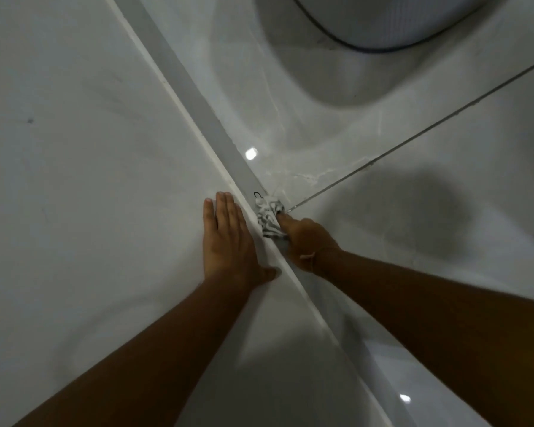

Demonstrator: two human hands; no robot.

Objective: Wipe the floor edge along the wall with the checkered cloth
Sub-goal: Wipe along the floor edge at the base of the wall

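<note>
- At the foot of the wall [74, 149], where it meets the glossy floor [383, 226], a grey skirting strip [195, 97] runs diagonally from upper left to lower right; the floor edge [241, 177] follows that same line.
- The checkered cloth [269, 218] lies bunched against the strip, on the floor side, close to where a dark grout line [413, 138] meets the edge.
- Governing relation — the unwiped run, as judged, extends away from the person toward upper left, along the strip's long axis. The cloth sits at the leading end of the right hand [305, 241], so a push along that axis would appear to be the next move.
- Right hand: curled down over the cloth, fingers pressing it to the floor; the exact grip beneath is hidden. A thin band shows at the wrist.
- Left hand [228, 238]: spread flat, fingers together, palm pressed against the wall just beside the strip — holding nothing, seemingly bracing.
- Both hands are near one another, on opposite sides of the strip; the right is the one in contact with the cloth.
- A rounded white object [367, 20] stands farther along on the floor, well apart from the cloth.
- Risk, as judged: the cloth riding up off the edge.
</note>
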